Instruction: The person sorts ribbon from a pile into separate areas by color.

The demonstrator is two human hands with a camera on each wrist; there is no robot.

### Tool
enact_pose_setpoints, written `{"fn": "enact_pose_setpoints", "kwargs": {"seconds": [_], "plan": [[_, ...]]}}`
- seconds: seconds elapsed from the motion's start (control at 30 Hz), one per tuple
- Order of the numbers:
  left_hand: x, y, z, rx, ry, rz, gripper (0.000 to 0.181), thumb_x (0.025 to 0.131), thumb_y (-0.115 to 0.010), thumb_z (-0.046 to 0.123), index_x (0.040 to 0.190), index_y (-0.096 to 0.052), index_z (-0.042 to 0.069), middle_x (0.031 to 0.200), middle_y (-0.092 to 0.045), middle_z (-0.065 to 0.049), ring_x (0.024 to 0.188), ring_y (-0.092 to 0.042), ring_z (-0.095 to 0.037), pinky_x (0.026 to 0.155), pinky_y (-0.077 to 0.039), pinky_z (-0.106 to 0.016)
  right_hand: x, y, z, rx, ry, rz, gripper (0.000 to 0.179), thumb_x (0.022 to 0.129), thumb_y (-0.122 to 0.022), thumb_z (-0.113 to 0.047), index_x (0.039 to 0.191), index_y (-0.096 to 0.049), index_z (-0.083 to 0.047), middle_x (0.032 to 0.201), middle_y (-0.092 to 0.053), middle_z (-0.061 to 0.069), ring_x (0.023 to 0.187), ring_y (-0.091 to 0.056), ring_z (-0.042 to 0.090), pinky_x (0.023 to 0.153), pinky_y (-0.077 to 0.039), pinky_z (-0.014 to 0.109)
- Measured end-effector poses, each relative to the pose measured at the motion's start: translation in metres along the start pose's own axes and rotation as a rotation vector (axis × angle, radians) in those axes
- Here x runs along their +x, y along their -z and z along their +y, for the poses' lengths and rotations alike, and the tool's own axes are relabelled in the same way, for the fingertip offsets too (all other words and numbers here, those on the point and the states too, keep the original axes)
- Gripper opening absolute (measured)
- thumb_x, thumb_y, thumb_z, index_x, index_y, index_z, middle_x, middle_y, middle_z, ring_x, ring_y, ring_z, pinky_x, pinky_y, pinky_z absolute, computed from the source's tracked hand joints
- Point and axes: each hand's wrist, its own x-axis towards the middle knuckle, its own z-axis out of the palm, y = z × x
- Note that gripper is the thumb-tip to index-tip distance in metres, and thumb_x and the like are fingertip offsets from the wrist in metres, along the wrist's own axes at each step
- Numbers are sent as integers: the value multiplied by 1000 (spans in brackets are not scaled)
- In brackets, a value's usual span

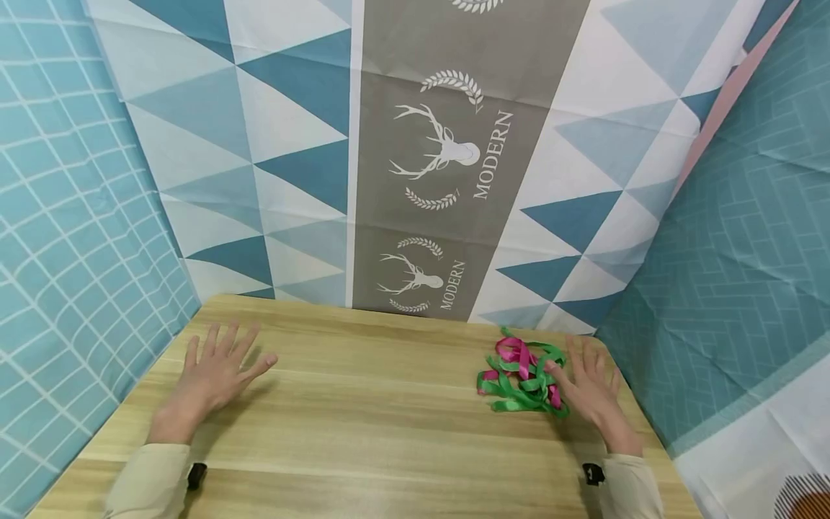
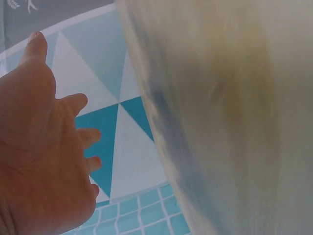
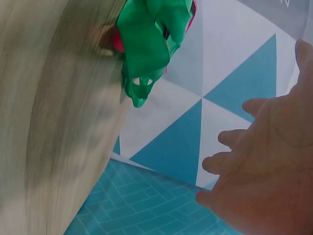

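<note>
A loose tangle of green and pink ribbons lies on the right part of the wooden table. In the head view my right hand is just to the right of it, fingers spread, with the thumb by the ribbon's edge. The right wrist view shows the green ribbon apart from the right hand, whose palm holds nothing. Far to the left, my left hand hovers over the table with spread fingers. Nothing lies in the palm of that left hand in the left wrist view.
The wooden table has rounded far corners. Behind it hangs a patterned cloth with triangles and deer heads. A blue checked cloth borders the left side, and a teal cloth the right. Black wrist straps show at both sleeves.
</note>
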Motion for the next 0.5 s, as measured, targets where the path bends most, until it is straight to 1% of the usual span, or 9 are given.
{"fn": "enact_pose_setpoints", "kwargs": {"seconds": [0.2, 0.3, 0.33, 0.4, 0.5], "plan": [[-3, 2, 6, 0, -13, 2, 88, 101, -43, 67, 163, -20, 10, 162, -11, -32, 146, 5, -56, 109, 13, -70, -1, -5, -4, 10, 9, -20, 84, 104, -35, -64, 164, 4, -22, 166, 17, 20, 145, 19, 51, 98, 17, 79], [-3, 4, 11, -3, -20, 6, 87, 101, -44, 67, 163, -22, 9, 162, -12, -32, 145, 3, -57, 109, 12, -70, -1, -4, -6, 7, 22, -20, 85, 104, -38, -64, 165, 1, -19, 166, 12, 22, 146, 14, 53, 99, 14, 79], [-3, 5, 13, -4, -23, 8, 87, 101, -44, 67, 162, -23, 9, 162, -13, -32, 145, 2, -58, 109, 11, -70, -1, -3, -6, 7, 27, -18, 86, 104, -40, -63, 165, 0, -17, 166, 8, 25, 146, 12, 55, 100, 13, 80], [-2, 7, 17, -5, -30, 16, 86, 101, -45, 66, 162, -24, 9, 162, -14, -32, 145, -1, -58, 110, 9, -70, -1, -1, -7, 2, 44, -10, 86, 104, -45, -59, 164, -8, -10, 164, -2, 30, 145, 4, 57, 101, 7, 80], [1, 12, 23, -5, -56, 34, 84, 101, -46, 64, 162, -26, 9, 160, -18, -32, 144, -6, -58, 110, 6, -71, -1, 1, -9, -6, 73, -7, 80, 104, -53, -50, 160, -24, 0, 157, -22, 36, 141, -16, 60, 103, -8, 80]]}}
